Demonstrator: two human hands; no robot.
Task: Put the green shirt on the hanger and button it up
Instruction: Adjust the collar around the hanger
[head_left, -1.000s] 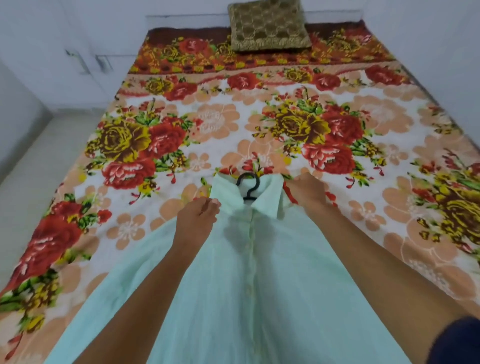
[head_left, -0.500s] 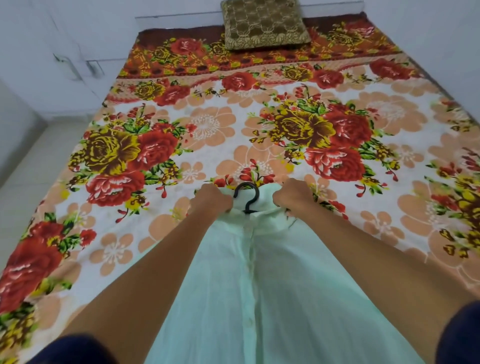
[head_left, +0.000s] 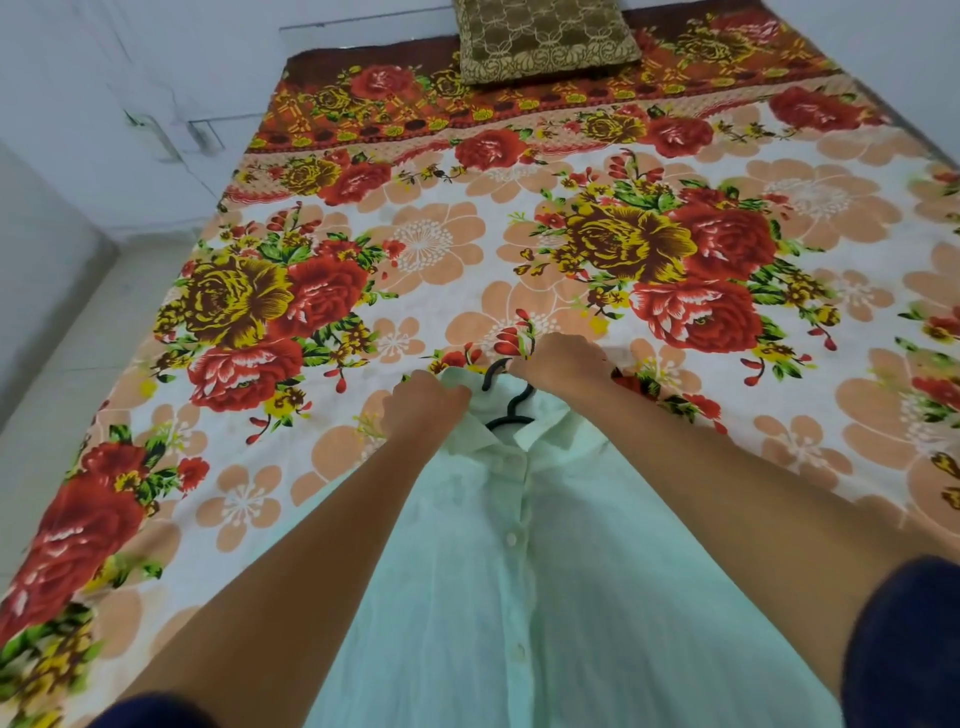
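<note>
Head view: I see the green shirt (head_left: 519, 597) buttoned, flat on a floral bedspread (head_left: 675, 208), black hanger (head_left: 506, 397) at its collar. Left hand (head_left: 428, 402) and right hand (head_left: 563, 364) both grip the collar. Beyond them: brown cushion (head_left: 545, 39), white wall (head_left: 156, 62).

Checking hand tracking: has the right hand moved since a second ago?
Yes. The right hand has shifted inward from the collar's right edge onto the hanger hook, judged against the green shirt.
</note>
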